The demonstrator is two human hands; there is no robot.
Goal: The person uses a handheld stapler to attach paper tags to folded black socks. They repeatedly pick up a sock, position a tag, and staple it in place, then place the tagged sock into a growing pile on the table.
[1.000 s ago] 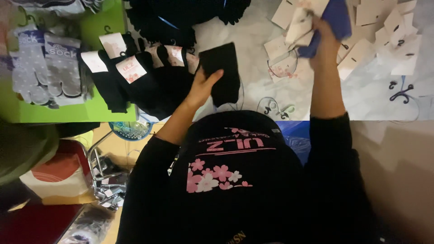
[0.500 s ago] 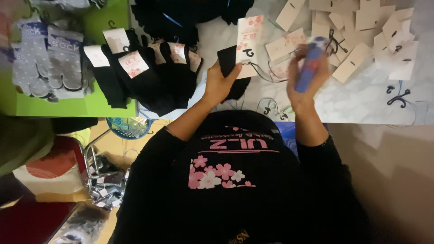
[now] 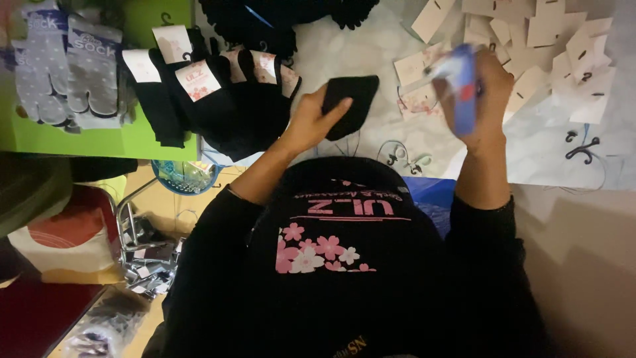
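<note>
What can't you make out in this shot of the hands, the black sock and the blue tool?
Head view only:
- Blue tool in the right hand: motion blur smears its shape; its kind is unclear.
- Black sock: the left hand covers its near end.
- Dark pile: cut off by the top edge.
- Card tags: too small to show any print.

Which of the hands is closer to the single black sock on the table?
Left. The left hand rests on the black sock; the right hand is off to its right, holding a blue tool.
</note>
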